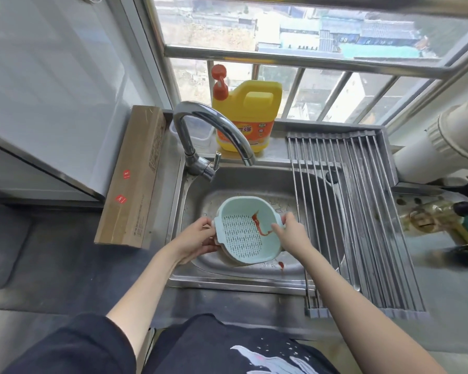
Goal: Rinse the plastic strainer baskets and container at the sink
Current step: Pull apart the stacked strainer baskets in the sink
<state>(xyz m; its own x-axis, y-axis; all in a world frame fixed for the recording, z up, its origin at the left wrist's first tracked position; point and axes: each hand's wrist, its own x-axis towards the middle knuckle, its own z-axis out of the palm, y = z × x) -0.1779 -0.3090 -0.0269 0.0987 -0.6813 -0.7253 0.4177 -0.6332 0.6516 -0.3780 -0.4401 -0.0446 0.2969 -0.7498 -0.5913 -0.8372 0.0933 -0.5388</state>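
Pale blue plastic strainer basket (243, 233), slotted floor smeared with a red streak, is held tilted over the steel sink (254, 182); left hand (197, 238) grips its left rim, right hand (292, 233) its right handle. Curved chrome faucet (214, 136) arches at far left, yellow detergent jug (247, 114) behind it. Ridged roll-up rack (362, 211) covers the sink's right side; cardboard box (135, 176) lies left.

- Left hand (197, 240): forearm extended forward, fingers curled in a grip, thumb on top.
- Right hand (292, 233): forearm extended forward, fingers curled in a pinch, wrist bent inward.
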